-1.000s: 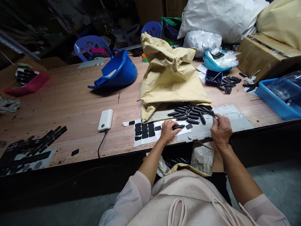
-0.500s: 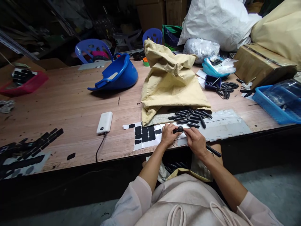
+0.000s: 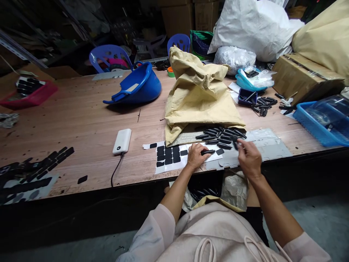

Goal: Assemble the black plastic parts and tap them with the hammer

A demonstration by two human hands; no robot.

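Note:
On the white sheet of black stickers (image 3: pixel 174 168), my left hand (image 3: pixel 195 157) has its fingers closed on a slim black tube-shaped piece (image 3: pixel 208 152). A loose black sticker (image 3: pixel 219 151) with rounded corners lies just right of that piece. My right hand (image 3: pixel 250 158) is over the grey plastic board (image 3: pixel 268 143), thumb and fingers pinched together. At its fingertips is something dark and blurred, beside the pile of black tube-shaped pieces (image 3: pixel 216 133); its kind is hard to make out. An open bag on my lap holds more black pieces (image 3: pixel 205 192).
A yellow cloth bag (image 3: pixel 203 103) stands behind the pile. Leftward are a white power bank (image 3: pixel 121 141) with a cable and a blue scoop-like basin (image 3: pixel 140 85). To the right are a blue basket (image 3: pixel 317 125) and a cardboard box (image 3: pixel 302 76). The table's front edge runs below my hands.
My right hand has moved right, away from my left hand, to the pile. The black rod that stuck out beneath it no longer shows. My left hand has lowered its piece onto the sheet.

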